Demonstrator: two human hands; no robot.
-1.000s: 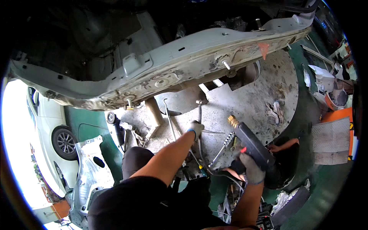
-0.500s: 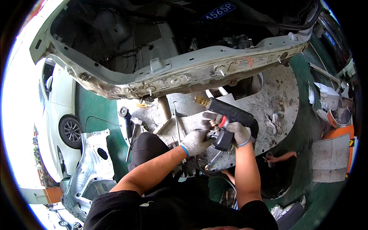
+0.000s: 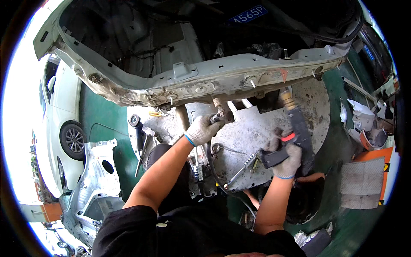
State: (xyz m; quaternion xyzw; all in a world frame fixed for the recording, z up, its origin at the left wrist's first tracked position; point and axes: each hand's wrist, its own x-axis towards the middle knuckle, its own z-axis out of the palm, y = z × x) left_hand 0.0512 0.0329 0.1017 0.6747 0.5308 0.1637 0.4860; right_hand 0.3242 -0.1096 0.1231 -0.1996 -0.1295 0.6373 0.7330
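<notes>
My left hand [image 3: 201,129], in a whitish knit glove with a blue cuff, is closed around a metal-tipped piece [image 3: 218,115] below the car body's edge. A black hose [image 3: 209,158] hangs down just beneath that hand; whether it joins the piece is unclear. My right hand [image 3: 288,162], also gloved, grips a black pistol-shaped power tool [image 3: 303,139] with a brass-coloured nose and a red band. Its nose points up at the underside of the stripped grey car body panel [image 3: 214,81], which has short white studs along its edge. Whether they touch cannot be told.
A pale metal platform [image 3: 239,141] lies under the panel. An angle grinder [image 3: 136,128] rests at its left, a spring-wrapped rod [image 3: 244,165] nearer me. Another person's forearm [image 3: 310,177] shows at lower right. A white car [image 3: 64,115] and loose body shell [image 3: 100,175] stand left.
My hands have moved apart: the left went up with the metal-tipped piece, the right carried the power tool rightward and turned its nose upward. The other person's arm has shifted.
</notes>
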